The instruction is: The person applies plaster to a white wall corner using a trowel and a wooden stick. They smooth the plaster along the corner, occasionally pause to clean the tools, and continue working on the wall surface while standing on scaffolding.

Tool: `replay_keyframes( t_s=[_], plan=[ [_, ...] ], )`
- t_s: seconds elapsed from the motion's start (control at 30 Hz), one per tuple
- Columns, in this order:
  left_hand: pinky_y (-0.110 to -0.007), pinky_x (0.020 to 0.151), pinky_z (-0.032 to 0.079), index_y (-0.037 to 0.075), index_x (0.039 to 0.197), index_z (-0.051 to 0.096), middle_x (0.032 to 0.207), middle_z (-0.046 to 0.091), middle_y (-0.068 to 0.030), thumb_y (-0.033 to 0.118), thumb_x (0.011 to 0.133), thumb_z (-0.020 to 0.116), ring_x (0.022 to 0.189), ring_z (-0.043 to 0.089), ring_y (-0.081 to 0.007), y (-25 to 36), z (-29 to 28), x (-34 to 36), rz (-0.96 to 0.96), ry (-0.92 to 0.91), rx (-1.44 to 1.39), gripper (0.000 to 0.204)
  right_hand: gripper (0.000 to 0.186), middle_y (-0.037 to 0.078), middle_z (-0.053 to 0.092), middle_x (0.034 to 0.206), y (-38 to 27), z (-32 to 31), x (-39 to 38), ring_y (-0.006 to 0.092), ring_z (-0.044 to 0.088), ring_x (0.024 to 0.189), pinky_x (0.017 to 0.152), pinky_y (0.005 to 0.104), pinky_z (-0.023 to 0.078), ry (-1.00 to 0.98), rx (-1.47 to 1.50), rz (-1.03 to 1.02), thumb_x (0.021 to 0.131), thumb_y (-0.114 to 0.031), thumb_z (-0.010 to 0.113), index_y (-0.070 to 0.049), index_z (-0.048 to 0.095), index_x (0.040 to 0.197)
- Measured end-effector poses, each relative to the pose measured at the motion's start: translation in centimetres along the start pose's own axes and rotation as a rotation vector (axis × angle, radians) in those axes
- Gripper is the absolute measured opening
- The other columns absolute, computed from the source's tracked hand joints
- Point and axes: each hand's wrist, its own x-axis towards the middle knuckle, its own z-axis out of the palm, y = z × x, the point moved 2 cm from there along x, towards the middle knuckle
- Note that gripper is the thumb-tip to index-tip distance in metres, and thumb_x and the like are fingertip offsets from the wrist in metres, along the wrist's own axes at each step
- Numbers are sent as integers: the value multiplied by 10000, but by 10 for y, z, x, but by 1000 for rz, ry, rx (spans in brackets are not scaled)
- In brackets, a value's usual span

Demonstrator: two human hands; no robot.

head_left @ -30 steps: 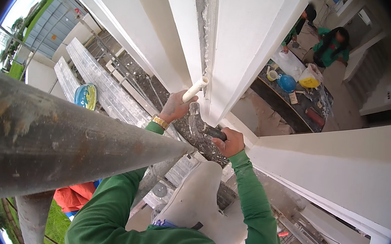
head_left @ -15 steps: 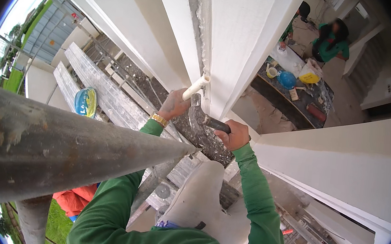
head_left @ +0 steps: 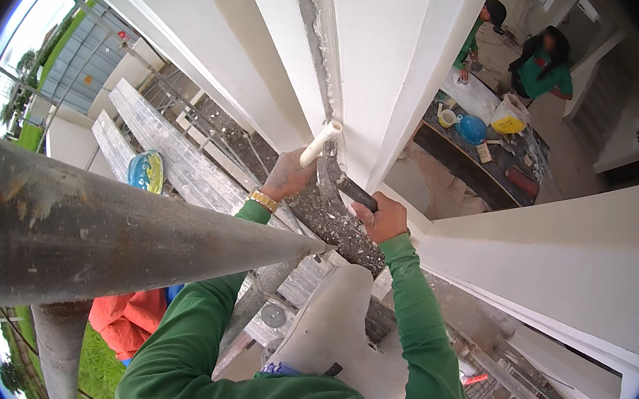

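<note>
My left hand (head_left: 285, 175), with a gold-coloured watch at the wrist, grips a short white plastic pipe (head_left: 319, 142) at the lower end of a rough grey groove (head_left: 311, 23) in the white wall. My right hand (head_left: 387, 219) is closed on the dark handle of a hammer (head_left: 331, 174), whose head is beside the pipe, near the wall. Below both hands is a dark, speckled ledge (head_left: 347, 233).
A thick steel pole (head_left: 98, 231) crosses below my left hand. Scaffold planks (head_left: 140, 126) lie outside at left, with a blue-and-yellow container (head_left: 146, 171). Inside at right, two people (head_left: 544, 66) in green stand by a cluttered table (head_left: 520, 162). A red cloth (head_left: 121, 311) is at lower left.
The view has shifted slightly. Both hands still hold the pipe and hammer, with the hammer head a little higher against the pipe. The two people at right have moved slightly.
</note>
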Motion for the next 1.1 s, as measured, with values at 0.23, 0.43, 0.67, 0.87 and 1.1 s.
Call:
replay_keyframes(
  t_s=[0.23,0.43,0.67,0.87,1.1],
  plan=[
    [-433,663,513,-18,1006,667,776,671,-225,247,955,649,721,686,-350,1,-1,4,24,28,66,270,665,171,612,653,3,-8,2,418,623,619,567,475,489,-24,132,-68,874,-690,630,-39,594,746],
    [-387,637,496,-20,1043,668,726,639,-146,301,949,690,659,602,-187,-15,8,-13,-92,0,4,335,657,198,628,666,9,7,-24,431,649,677,617,488,504,-124,139,189,887,-668,635,-15,647,823],
    [-354,627,480,-20,1027,672,709,611,-80,373,951,705,679,555,-126,-37,26,-19,-157,-42,-56,402,652,226,583,619,41,38,-94,441,619,614,576,500,480,-169,66,308,909,-629,640,13,645,796],
    [-374,638,488,-1,1029,682,713,630,-104,359,953,701,668,582,-170,-43,27,5,-78,-28,-43,369,538,167,575,633,20,19,-62,387,606,588,551,460,472,-70,243,96,817,-531,776,-25,602,755],
    [-391,668,503,-6,1013,674,745,650,-138,340,949,703,681,605,-192,-34,23,15,-72,-69,-39,353,544,101,593,667,31,-4,-15,333,624,629,578,441,497,-17,33,-302,686,-531,851,-61,587,757]
  ],
)
